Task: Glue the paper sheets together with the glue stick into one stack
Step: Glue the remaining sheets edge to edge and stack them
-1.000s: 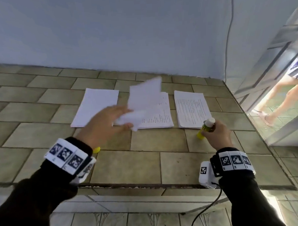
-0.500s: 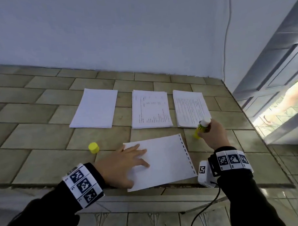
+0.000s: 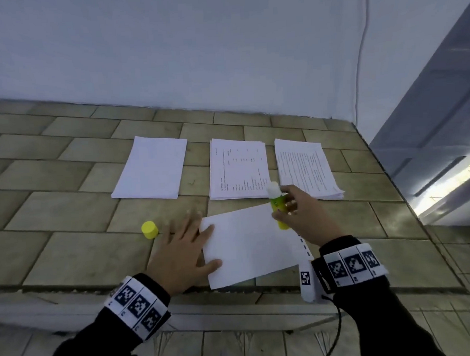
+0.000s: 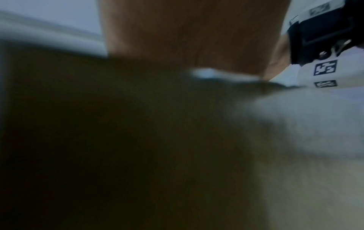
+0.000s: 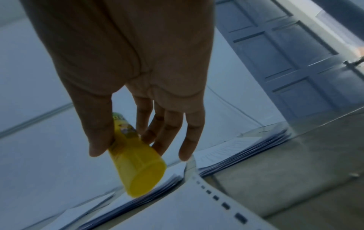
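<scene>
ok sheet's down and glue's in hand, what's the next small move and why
Probably turn the glue stick over and bring its white tip down onto the loose sheet. The right hand holds it uncapped above the sheet's far edge, tip up and yellow base toward the paper; the yellow cap sits on the tiles. The left hand already lies flat on the sheet's left edge, steadying it.

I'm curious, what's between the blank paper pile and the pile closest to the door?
Another pile of printed sheets lies between the blank pile and the door-side pile, in the head view.
</scene>
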### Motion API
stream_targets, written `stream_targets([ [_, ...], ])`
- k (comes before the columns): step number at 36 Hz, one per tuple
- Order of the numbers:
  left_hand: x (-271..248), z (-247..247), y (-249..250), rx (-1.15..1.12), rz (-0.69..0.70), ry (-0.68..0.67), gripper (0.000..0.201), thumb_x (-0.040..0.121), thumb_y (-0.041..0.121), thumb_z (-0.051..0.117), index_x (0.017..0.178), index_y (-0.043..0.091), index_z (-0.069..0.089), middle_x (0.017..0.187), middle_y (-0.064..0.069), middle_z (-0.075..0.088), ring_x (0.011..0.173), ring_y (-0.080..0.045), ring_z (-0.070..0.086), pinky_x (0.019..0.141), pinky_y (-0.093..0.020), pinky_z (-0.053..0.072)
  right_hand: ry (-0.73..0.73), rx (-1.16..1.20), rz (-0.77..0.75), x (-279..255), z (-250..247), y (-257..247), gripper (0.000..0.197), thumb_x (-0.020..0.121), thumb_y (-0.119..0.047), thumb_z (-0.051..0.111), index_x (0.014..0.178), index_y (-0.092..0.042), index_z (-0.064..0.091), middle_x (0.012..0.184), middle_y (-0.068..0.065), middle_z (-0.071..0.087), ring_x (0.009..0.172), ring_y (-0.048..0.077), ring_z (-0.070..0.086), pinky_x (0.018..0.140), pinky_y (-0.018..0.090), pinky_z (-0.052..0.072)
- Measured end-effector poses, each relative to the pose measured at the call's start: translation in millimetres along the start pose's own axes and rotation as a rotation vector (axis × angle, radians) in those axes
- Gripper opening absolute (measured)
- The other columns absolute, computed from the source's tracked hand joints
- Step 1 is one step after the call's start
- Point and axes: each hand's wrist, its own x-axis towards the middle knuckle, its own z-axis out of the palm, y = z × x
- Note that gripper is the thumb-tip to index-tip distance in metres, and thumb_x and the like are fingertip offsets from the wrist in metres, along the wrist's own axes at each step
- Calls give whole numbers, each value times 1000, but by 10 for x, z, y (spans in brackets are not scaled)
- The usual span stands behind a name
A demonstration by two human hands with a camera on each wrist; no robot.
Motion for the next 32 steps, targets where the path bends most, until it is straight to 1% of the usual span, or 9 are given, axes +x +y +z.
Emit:
stream_targets([
  [4, 65, 16, -50, -9, 27, 32, 96, 70, 77, -1, 155, 33, -3, 161, 1, -21, 147, -19, -24, 116, -52, -10, 13, 44, -57, 17, 114, -72, 49, 85, -20, 71, 129, -18, 49, 97, -11, 54, 82, -3, 53, 67, 8, 39],
  [8, 74, 89, -73, -49, 60, 57, 90, 75, 73, 0, 154, 32, -8, 154, 4, -30, 146, -18, -26, 116, -52, -11, 12, 58, -78, 50, 215, -123, 43, 83, -19, 73, 121, -19, 52, 91, -19, 54, 87, 4, 56, 72, 8, 41],
  [11, 61, 145, -71, -111, 60, 165, 88, 81, 70, 6, 156, 24, 3, 162, 1, -14, 148, -15, -20, 119, -52, -8, 20, 80, -89, 68, 280, -160, 40, 83, -20, 73, 118, -19, 54, 97, -10, 60, 92, 9, 59, 76, 10, 43],
  [13, 59, 169, -75, -123, 29, 202, 92, 82, 75, 4, 156, 21, 12, 164, 1, -5, 149, -14, -15, 119, -51, -6, 44, 101, -93, 80, 314, -188, 40, 82, -20, 74, 117, -19, 56, 101, -6, 62, 92, 8, 59, 74, 5, 40],
  [16, 68, 189, -87, -112, 14, 262, 101, 82, 84, 2, 152, 17, 30, 163, -3, 13, 151, -19, 4, 119, -57, 8, 70, 140, -107, 114, 364, -258, 39, 79, -18, 75, 114, -19, 57, 100, -3, 64, 86, 8, 58, 70, 3, 40],
  [19, 87, 233, -119, -56, 12, 250, 96, 86, 82, 9, 149, 16, 38, 160, -8, 24, 148, -27, 21, 113, -63, 21, 67, 154, -117, 174, 436, -330, 39, 77, -17, 76, 111, -20, 57, 97, -3, 63, 81, 11, 59, 69, 14, 46],
  [23, 99, 266, -140, -39, 28, 262, 90, 89, 79, 11, 152, 19, 33, 160, -9, 23, 147, -29, 22, 113, -63, 21, 44, 185, -111, 265, 557, -442, 32, 72, -12, 78, 99, -12, 62, 89, 2, 67, 83, 18, 64, 76, 33, 54],
  [26, 100, 274, -143, -33, 30, 268, 88, 89, 78, 13, 152, 19, 33, 160, -10, 23, 147, -29, 24, 112, -64, 22, 26, 138, -134, 344, 665, -500, 19, 70, -10, 74, 83, -6, 61, 86, 9, 68, 83, 25, 64, 78, 44, 53],
  [32, 85, 264, -132, -39, 26, 280, 90, 90, 78, 14, 151, 16, 35, 158, -11, 28, 145, -29, 28, 110, -65, 26, -21, 57, -196, 406, 795, -617, 25, 75, -11, 75, 85, -15, 52, 95, 11, 61, 88, 26, 62, 83, 45, 50],
])
